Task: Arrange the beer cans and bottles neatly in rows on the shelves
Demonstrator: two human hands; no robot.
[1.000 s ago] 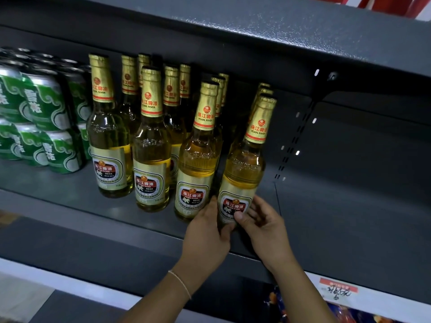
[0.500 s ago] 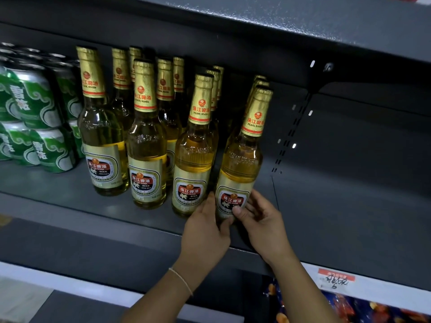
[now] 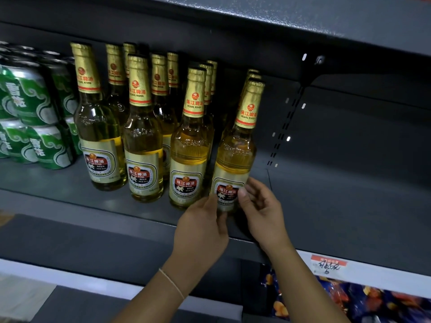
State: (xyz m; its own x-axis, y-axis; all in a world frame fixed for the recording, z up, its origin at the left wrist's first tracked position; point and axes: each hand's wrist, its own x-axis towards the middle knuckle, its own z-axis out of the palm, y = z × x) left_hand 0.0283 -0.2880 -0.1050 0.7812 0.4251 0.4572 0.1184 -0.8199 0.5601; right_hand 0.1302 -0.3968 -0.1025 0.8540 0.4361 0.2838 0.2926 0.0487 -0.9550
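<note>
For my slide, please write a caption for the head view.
Two hands, left hand and right hand, hold the rightmost front beer bottle.

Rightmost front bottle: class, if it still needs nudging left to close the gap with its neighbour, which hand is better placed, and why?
Probably the right hand: it holds the rightmost front bottle on its outer right side, so it can push inward. The left hand sits in the way.
</note>
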